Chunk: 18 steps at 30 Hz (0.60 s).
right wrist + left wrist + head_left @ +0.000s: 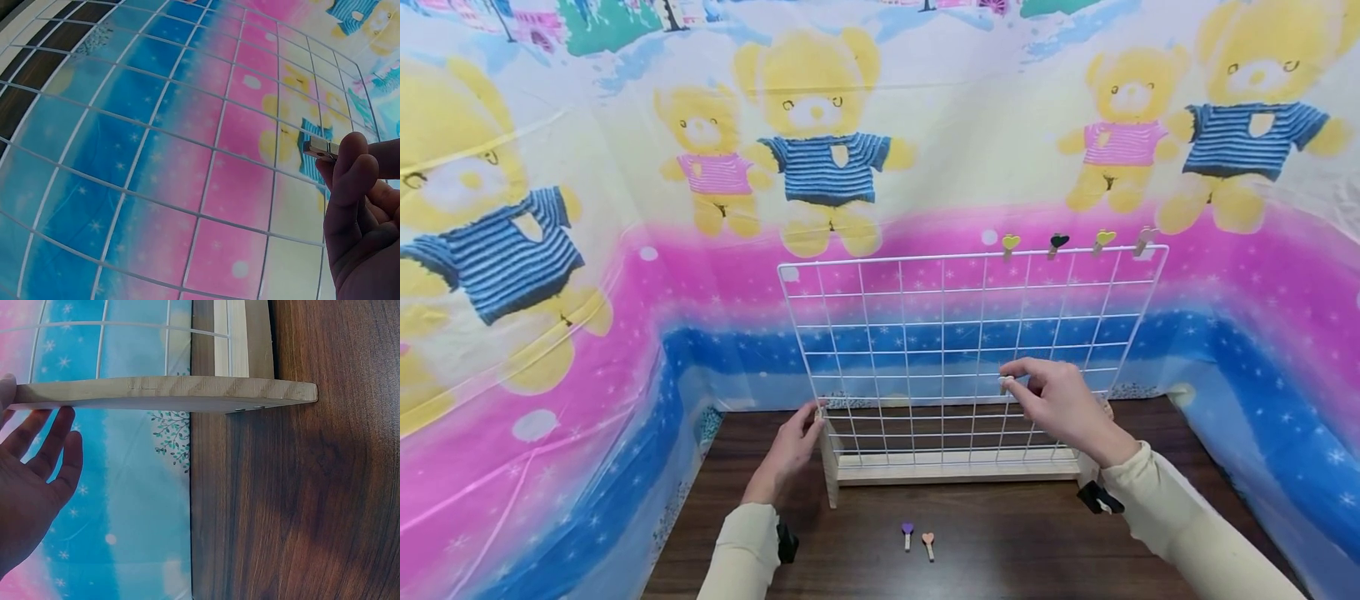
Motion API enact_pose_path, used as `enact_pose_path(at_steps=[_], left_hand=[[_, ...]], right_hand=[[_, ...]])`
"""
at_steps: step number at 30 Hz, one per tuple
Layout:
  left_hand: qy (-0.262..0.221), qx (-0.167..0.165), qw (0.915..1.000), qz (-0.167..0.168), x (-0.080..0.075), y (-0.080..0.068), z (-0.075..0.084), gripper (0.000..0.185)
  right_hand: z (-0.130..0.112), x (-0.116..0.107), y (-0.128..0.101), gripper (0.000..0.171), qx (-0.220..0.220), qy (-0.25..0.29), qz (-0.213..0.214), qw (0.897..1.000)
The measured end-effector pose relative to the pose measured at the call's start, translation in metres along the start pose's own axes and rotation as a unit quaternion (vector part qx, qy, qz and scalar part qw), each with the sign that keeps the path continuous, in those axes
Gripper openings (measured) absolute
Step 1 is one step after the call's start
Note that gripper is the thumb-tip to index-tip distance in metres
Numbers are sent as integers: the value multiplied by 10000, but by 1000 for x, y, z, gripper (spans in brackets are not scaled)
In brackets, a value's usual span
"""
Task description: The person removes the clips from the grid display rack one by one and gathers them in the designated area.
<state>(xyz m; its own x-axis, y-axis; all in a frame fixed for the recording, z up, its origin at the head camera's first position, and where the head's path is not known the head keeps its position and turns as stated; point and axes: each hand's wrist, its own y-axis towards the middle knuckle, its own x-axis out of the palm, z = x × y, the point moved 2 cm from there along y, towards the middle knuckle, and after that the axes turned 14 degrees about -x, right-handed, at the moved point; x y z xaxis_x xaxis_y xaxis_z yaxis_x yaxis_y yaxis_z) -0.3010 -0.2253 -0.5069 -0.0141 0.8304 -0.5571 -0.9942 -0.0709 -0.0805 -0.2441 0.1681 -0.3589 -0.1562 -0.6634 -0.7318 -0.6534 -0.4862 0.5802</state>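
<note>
My right hand (1060, 404) pinches a small wooden clothespin (320, 149) between thumb and fingers, in front of the white wire grid (925, 259). The pin's bare end points out from the fingertips in the right wrist view; its other end is hidden in the fingers. My left hand (790, 446) holds the upper end of the stand's left wooden side piece (169, 387), thumb on one face and fingertips on the other. Along the grid's top wire, towards the right, several heart clothespins are clipped: yellow (1011, 242), dark green (1058, 242), yellow and pale pink (1144, 240).
On the dark wooden table (1000, 542), a purple heart clothespin (907, 533) and a peach one (928, 543) lie in front of the stand's wooden base bar (955, 477). A cloth printed with bears (962, 167) hangs behind and along both sides.
</note>
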Motion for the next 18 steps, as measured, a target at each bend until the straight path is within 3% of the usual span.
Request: enact_pose_path(at_steps=[18], left_hand=[[53,-1,10000,38,-1,0,-1,37]], right_hand=[[13,22,-22,15,226,373,6,9990]])
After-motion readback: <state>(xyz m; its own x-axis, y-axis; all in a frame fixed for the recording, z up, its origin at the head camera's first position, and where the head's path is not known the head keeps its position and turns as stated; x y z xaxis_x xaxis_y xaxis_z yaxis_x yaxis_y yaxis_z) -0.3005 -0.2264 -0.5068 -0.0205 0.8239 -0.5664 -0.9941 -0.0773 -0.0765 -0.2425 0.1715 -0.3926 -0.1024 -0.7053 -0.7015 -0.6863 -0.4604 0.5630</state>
